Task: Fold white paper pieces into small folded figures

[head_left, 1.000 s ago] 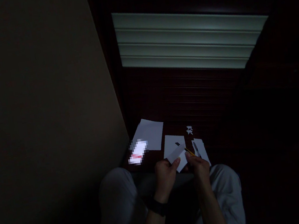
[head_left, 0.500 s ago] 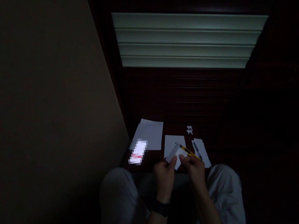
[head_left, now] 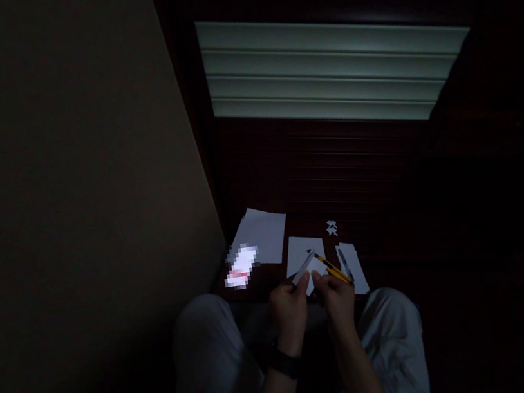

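Observation:
Between my hands is a small folded piece of white paper (head_left: 315, 267), its top pointing away from me. My left hand (head_left: 290, 306) pinches its left side, thumb on top. On the other side my right hand (head_left: 335, 295) grips it the same way, the two thumbs close together. A yellow and black utility knife (head_left: 335, 271) lies just beyond my right hand, partly hidden by it. Under and behind the folded paper, a white sheet (head_left: 296, 250) rests on the dark table.
A larger stack of white paper (head_left: 262, 232) lies at the left, a lit, blurred phone (head_left: 241, 267) overlapping its corner. At the right a pen (head_left: 345, 264) rests on white paper strips (head_left: 357, 267). Small white paper cutouts (head_left: 331, 228) sit farther back. A slatted panel (head_left: 322, 71) rises behind.
My right hand has shifted slightly left, closer to my left hand. The left flap of the folded paper now looks narrower, and more of the knife shows.

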The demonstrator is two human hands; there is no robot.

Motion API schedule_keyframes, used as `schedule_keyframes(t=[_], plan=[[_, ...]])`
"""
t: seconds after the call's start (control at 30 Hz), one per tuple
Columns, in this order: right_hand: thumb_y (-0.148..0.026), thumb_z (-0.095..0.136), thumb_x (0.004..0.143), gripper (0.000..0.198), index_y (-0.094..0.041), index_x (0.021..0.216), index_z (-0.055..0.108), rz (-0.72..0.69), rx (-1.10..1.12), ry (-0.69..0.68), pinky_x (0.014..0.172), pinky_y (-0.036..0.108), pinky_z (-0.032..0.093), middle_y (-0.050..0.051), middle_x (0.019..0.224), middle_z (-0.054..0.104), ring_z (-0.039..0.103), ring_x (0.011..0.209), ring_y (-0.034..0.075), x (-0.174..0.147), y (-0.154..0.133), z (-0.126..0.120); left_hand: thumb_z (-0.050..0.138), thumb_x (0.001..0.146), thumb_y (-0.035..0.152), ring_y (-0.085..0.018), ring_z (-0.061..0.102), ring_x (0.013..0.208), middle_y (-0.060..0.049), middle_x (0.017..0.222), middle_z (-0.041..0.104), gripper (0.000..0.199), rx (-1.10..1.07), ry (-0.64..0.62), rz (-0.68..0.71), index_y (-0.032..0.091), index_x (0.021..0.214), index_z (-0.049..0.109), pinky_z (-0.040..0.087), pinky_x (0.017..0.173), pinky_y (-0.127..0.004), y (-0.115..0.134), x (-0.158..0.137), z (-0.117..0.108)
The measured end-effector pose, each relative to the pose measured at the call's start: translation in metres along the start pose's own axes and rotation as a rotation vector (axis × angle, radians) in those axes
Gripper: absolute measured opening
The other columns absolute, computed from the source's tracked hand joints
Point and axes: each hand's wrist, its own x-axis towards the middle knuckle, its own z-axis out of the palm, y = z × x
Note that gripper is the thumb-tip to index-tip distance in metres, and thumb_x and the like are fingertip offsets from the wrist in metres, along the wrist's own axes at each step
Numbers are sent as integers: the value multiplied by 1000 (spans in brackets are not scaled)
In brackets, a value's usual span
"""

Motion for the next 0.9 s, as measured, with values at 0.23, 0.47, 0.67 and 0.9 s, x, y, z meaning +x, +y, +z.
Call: schedule_keyframes(t=[0.23,0.47,0.67,0.9], plan=[[-49,59,73,41,-16,50,55,-7,-9,55,46,23,33,-2,46,47,40,45,11,-6,-4,14,58,70,53,-20,61,53,-9,54,66,47,-38,116,-86,10,55,67,39,44,-23,6,-2,3],[-47,60,72,39,-14,52,55,9,26,30,44,22,31,-4,45,44,37,44,10,-6,-5,17,62,67,52,-15,55,47,-5,47,61,45,-111,179,-99,11,48,62,37,42,-20,7,-2,8],[-48,58,75,39,-14,55,57,-16,-2,20,46,22,33,-3,48,47,40,46,11,-5,-5,17,63,67,52,-14,53,45,-4,45,58,45,-112,219,-109,12,47,61,35,42,-21,8,-2,8],[-49,50,79,44,-16,50,52,-98,-188,51,46,22,33,-2,45,48,42,47,12,-7,-7,21,62,67,53,-15,54,47,-5,47,61,44,-133,248,-100,11,51,64,37,43,-21,8,-3,8]])
